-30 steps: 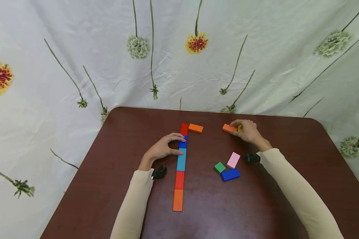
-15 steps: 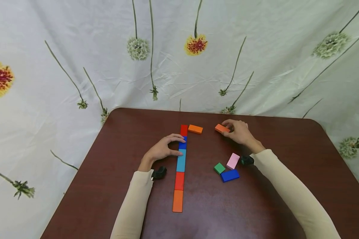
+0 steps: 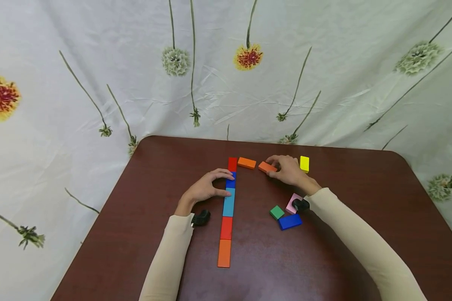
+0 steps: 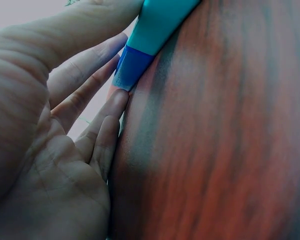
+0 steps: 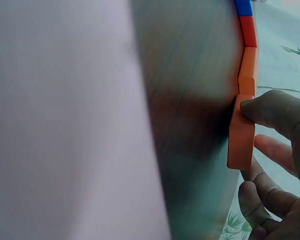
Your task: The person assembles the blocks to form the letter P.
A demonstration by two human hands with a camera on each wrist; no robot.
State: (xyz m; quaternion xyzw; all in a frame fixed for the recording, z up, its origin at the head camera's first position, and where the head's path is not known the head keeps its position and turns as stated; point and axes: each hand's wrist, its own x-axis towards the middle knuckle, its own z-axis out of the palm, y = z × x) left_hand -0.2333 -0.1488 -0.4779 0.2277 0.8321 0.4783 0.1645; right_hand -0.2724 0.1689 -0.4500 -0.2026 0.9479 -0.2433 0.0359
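Note:
My right hand (image 3: 289,170) pinches an orange block (image 3: 267,167) between thumb and fingers, a little right of another orange block (image 3: 246,163). In the right wrist view the gripped orange block (image 5: 241,137) shows one long side and an end. My left hand (image 3: 203,187) lies beside a straight row of blocks, fingers extended and apart. Its fingertips touch the dark blue block (image 3: 230,182), and its thumb tip is at the light blue block (image 3: 228,205). The left wrist view shows fingers against the dark blue block (image 4: 132,67). A red block (image 3: 232,164) tops the row.
Nearer in the row lie a red block (image 3: 227,228) and an orange block (image 3: 224,253). A yellow block (image 3: 304,164) stands behind my right hand. Green (image 3: 276,212), pink (image 3: 291,201) and blue (image 3: 290,221) blocks lie together on the brown table (image 3: 154,259), partly under my right wrist.
My right hand has moved left with the orange block, toward the other orange block beside the row. The yellow block has come into full view. My left hand has stayed in place.

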